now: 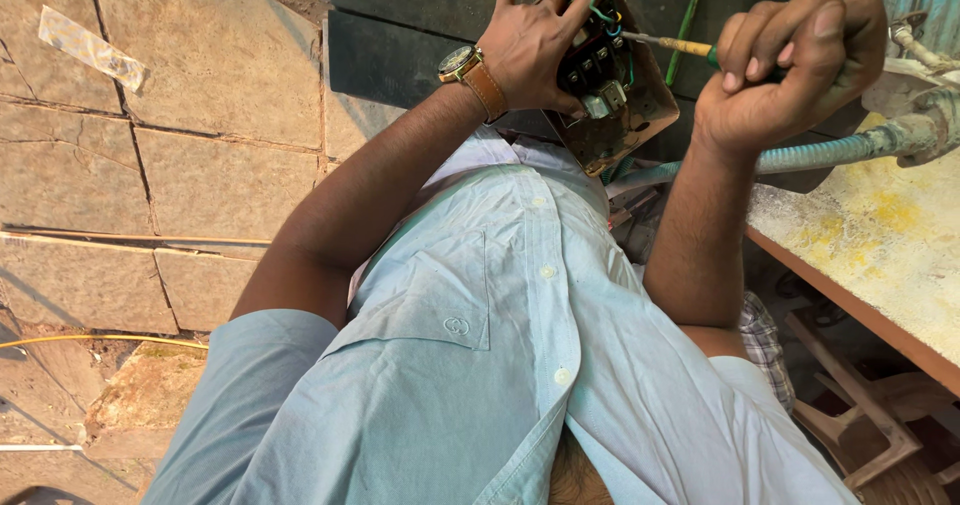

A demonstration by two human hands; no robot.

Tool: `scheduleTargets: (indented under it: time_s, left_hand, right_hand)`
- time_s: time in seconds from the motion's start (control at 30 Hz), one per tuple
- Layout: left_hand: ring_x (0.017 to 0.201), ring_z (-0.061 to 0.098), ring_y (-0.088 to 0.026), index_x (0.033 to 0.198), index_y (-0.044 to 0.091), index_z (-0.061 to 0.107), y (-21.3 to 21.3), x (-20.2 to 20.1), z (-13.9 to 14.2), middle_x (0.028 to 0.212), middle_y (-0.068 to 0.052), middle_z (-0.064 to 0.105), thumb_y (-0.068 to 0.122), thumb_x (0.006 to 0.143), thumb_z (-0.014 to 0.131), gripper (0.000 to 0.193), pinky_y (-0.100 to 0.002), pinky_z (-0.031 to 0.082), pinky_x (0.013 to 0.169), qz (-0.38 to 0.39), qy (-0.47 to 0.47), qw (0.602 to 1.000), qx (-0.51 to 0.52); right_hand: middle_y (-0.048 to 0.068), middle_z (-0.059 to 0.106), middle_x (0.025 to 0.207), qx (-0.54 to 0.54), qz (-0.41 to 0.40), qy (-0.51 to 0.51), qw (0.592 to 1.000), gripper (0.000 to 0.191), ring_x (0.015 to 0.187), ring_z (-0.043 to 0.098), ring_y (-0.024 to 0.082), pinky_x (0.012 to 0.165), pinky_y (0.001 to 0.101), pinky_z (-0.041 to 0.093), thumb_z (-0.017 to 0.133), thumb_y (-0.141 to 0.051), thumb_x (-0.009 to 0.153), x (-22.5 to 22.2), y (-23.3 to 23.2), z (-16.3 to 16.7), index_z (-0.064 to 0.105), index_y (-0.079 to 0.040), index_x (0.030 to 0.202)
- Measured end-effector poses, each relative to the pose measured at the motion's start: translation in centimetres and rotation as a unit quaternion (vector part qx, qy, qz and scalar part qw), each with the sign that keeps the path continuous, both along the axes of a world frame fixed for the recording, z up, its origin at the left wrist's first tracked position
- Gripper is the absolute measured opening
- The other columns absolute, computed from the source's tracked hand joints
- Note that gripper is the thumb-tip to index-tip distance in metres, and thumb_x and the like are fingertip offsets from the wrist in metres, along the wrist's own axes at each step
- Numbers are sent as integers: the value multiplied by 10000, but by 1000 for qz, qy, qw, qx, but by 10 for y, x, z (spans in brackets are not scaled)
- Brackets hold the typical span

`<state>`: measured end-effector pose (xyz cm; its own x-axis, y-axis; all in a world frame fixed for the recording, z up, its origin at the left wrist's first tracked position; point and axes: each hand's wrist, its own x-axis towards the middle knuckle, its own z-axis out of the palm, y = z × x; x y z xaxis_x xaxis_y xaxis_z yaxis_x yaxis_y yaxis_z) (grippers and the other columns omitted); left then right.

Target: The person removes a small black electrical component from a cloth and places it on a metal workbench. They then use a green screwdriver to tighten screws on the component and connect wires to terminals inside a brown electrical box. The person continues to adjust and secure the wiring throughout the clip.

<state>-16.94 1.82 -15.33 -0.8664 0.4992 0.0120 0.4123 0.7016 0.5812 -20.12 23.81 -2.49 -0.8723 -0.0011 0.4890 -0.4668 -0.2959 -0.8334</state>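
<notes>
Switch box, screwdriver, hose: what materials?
Switch box: looks like rusted sheet metal, brown, matt and dusty. Screwdriver: bare metal shaft with a yellowish, probably plastic collar; the right hand covers its handle. Hose: ribbed greenish corrugated conduit, plastic or coated metal.
</notes>
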Motion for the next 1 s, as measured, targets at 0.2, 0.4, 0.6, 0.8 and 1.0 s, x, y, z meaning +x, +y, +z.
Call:
scheduleTargets:
  time_s: [0.2, 0.4, 0.6, 0.8, 1.0]
  left_hand:
    - [949, 718, -337, 1526, 56, 291, 2, -1, 1, 970, -123, 733, 582, 566, 954, 1280, -776, 85, 1113, 3, -8, 1000, 4]
    - [956, 725, -331, 1486, 22, 352, 3, -2, -1, 952, -115, 735, 544, 545, 959, 1235, -695, 86, 1189, -1, -10, 1000, 9]
    - [944, 726, -325, 1486, 12, 343, 2, -3, 1, 964, -136, 721, 550, 512, 972, 1278, -616, 103, 1223, 2, -2, 1000, 10]
    - [948, 714, -314, 1473, 19, 349, 3, -4, 2, 983, -139, 710, 523, 539, 970, 1230, -529, 455, 1013, -2, -24, 1000, 15]
    - [940, 703, -320, 1478, 14, 347, -1, -2, 6, 998, -145, 701, 475, 558, 976, 1207, -475, 557, 869, -2, -17, 998, 57]
  right_hand:
    - [69, 315, 580, -2, 16, -29, 999, 346, 328, 268, 108, 335, 311, 272, 529, -113, 1086, -5, -7, -16, 333, -69, 804]
    - [64, 326, 586, -1, 40, -62, 997, 366, 334, 273, 99, 346, 302, 280, 529, -106, 1090, -6, -12, -28, 327, -73, 788]
    - [57, 327, 587, 17, 47, -59, 997, 372, 352, 255, 78, 351, 293, 288, 522, -101, 1099, -7, -18, -33, 329, -77, 783]
    - [52, 336, 586, 37, 58, -59, 996, 370, 359, 269, 76, 356, 284, 298, 521, -115, 1098, -4, -24, -29, 328, -73, 784]
    - [57, 353, 569, 89, 56, -44, 993, 350, 360, 292, 84, 368, 289, 307, 512, -133, 1103, 4, -33, -22, 382, -38, 792]
